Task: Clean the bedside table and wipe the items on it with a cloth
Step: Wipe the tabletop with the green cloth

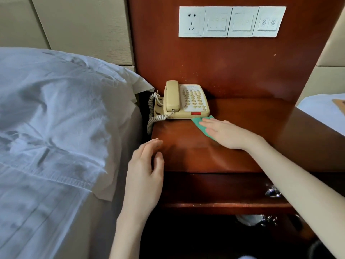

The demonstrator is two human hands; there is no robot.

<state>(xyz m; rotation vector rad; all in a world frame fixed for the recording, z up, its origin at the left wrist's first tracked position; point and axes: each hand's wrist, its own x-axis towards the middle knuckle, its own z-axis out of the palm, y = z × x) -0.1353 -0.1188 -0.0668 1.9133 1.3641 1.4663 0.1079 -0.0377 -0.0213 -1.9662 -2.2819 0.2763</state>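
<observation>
- A left hand (144, 174) is hovering at the near left corner of the table (233, 157), fingers loosely curled and a little apart, holding nothing; whether the fingertips are touching the wood I cannot tell.
- Below the tabletop, a drawer front is showing a metal handle (273, 191), partly hidden behind the right forearm.
- A right hand (224, 132) is lying flat, palm down, on a green cloth (202, 126), fingers straight and close together, pressing it onto the tabletop.
- The cloth is sitting just in front of the phone (184, 100), its far corner touching or nearly touching the phone's front edge.
- The phone is standing at the back left of the table, handset in its cradle, its coiled cord (153, 116) hanging over the left edge.
- A bed (56, 118) with white linen is lying to the left.
- On the wooden back panel, a white switch plate (231, 21) is sitting high above the phone.
</observation>
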